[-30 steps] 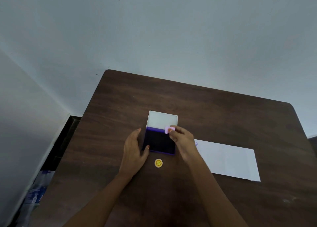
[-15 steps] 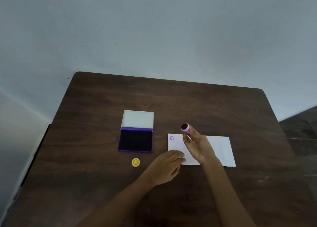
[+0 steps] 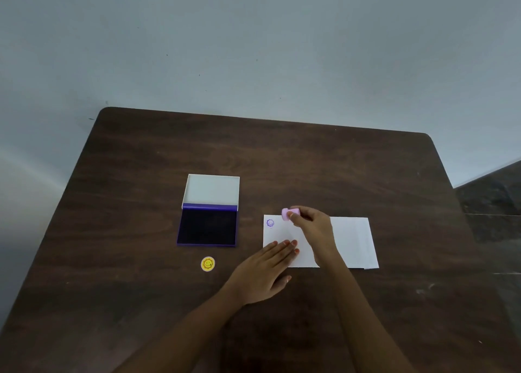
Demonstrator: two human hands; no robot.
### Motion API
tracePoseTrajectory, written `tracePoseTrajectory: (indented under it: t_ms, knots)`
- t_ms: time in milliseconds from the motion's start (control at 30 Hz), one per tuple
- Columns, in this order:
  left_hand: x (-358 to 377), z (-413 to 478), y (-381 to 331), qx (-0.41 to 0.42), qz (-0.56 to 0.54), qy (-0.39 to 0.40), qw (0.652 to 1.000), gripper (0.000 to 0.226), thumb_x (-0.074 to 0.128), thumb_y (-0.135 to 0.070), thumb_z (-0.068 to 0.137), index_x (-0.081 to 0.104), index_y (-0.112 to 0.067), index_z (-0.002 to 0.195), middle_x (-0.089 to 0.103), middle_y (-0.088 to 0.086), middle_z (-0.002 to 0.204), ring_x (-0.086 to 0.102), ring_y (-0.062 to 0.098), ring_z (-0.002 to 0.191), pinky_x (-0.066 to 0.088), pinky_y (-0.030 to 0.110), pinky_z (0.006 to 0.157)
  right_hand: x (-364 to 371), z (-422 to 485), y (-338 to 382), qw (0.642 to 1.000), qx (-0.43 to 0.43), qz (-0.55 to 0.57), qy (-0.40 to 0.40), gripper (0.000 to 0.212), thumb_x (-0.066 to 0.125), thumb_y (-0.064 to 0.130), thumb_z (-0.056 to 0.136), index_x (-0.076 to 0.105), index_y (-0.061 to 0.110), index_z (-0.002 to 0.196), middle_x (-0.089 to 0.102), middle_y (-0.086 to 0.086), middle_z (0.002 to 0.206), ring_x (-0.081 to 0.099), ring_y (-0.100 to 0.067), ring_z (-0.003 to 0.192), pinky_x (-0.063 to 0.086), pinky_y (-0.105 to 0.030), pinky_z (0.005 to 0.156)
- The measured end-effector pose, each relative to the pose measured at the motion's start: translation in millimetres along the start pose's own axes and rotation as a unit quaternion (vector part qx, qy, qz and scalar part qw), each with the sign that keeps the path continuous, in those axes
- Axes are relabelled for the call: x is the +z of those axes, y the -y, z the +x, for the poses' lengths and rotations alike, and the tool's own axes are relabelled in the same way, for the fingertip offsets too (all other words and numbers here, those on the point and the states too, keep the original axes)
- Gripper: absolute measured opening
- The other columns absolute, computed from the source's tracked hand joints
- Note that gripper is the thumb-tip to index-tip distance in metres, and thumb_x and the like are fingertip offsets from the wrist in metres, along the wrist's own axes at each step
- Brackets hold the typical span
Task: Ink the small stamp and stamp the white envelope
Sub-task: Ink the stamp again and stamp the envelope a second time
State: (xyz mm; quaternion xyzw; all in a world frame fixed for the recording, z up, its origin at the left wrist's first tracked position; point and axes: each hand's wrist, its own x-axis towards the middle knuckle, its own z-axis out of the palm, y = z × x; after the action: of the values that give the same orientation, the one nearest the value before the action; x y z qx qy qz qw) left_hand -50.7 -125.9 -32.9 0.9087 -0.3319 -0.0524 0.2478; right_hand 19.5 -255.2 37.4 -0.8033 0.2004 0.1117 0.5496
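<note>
A white envelope (image 3: 351, 240) lies flat on the dark wooden table (image 3: 310, 164), right of centre. One purple round print (image 3: 270, 223) marks its far left corner. My right hand (image 3: 313, 226) holds a small pink stamp (image 3: 289, 213) just above the envelope's far edge, beside that print. My left hand (image 3: 267, 271) lies flat, its fingertips pressing the envelope's near left part. The open ink pad (image 3: 208, 226), with a dark purple pad and its white lid (image 3: 212, 189) folded back, sits to the left.
A small yellow smiley-face disc (image 3: 208, 264) lies in front of the ink pad. The table's far edge meets a plain pale wall (image 3: 253, 48). A dark floor (image 3: 493, 203) shows past the right edge.
My right hand carried the stamp from the ink pad over to the envelope and turned its face downward. My left hand left the ink pad and came to rest on the envelope.
</note>
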Motion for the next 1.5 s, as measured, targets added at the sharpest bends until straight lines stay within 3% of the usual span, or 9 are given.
tracePoseTrajectory:
  t_ms: [133, 233, 333, 433, 833, 1500]
  knots:
    - [1.1, 1.0, -1.8, 0.004, 0.007, -0.022, 1.0, 0.052, 0.052, -0.033, 0.09, 0.039, -0.009, 0.135, 0.041, 0.01, 0.141, 0.03, 0.018, 0.131, 0.014, 0.042, 0.106, 14.8, 0.3, -2.8, 0.989, -0.087, -0.117, 0.004, 0.023, 0.065, 0.023, 0.081, 0.067, 0.006, 0.097, 0.07, -0.012, 0.103, 0.056, -0.011, 0.081, 0.039, -0.009, 0.064]
    - [4.9, 1.0, -0.4, 0.015, 0.04, -0.027, 0.999, 0.047, 0.061, -0.032, 0.086, 0.052, -0.008, 0.125, 0.058, 0.011, 0.128, 0.05, 0.022, 0.122, 0.022, 0.036, 0.103, 23.3, -0.6, -4.2, 0.979, -0.112, -0.17, 0.005, 0.024, 0.063, 0.02, 0.083, 0.065, 0.003, 0.1, 0.068, -0.015, 0.106, 0.058, -0.018, 0.088, 0.041, -0.015, 0.07]
    - [6.3, 0.8, 1.1, -0.012, 0.004, -0.009, 1.0, 0.045, 0.042, -0.035, 0.094, 0.045, -0.01, 0.131, 0.047, 0.011, 0.138, 0.038, 0.023, 0.131, 0.011, 0.032, 0.109, 28.6, -2.2, -5.8, 0.973, -0.124, -0.197, 0.006, 0.025, 0.063, 0.018, 0.082, 0.064, 0.003, 0.102, 0.066, -0.015, 0.109, 0.059, -0.022, 0.094, 0.039, -0.019, 0.076]
    - [8.1, 0.2, 0.8, -0.021, 0.0, -0.006, 1.0, 0.046, 0.037, -0.037, 0.095, 0.043, -0.011, 0.132, 0.045, 0.01, 0.14, 0.034, 0.022, 0.134, 0.008, 0.029, 0.11, 31.7, -3.0, -7.0, 0.97, -0.125, -0.208, 0.011, 0.025, 0.063, 0.018, 0.083, 0.063, 0.003, 0.103, 0.065, -0.015, 0.11, 0.059, -0.023, 0.095, 0.039, -0.019, 0.077]
    - [5.3, 0.1, -0.2, -0.005, 0.007, -0.025, 1.0, 0.038, 0.047, -0.033, 0.092, 0.055, -0.01, 0.12, 0.06, 0.011, 0.126, 0.052, 0.023, 0.121, 0.015, 0.034, 0.107, 37.9, -2.9, -5.9, 0.961, -0.132, -0.241, 0.025, 0.026, 0.061, 0.016, 0.084, 0.062, 0.002, 0.105, 0.064, -0.015, 0.113, 0.059, -0.025, 0.097, 0.04, -0.02, 0.081]
    - [-2.6, 0.0, -3.6, -0.008, -0.025, -0.023, 0.999, 0.038, 0.046, -0.03, 0.092, 0.053, -0.007, 0.122, 0.056, 0.013, 0.129, 0.047, 0.024, 0.125, 0.016, 0.031, 0.109, 44.5, 4.6, -6.2, 0.953, -0.1, -0.281, 0.043, 0.029, 0.06, 0.018, 0.085, 0.059, 0.002, 0.109, 0.062, -0.014, 0.115, 0.059, -0.024, 0.098, 0.038, -0.017, 0.08]
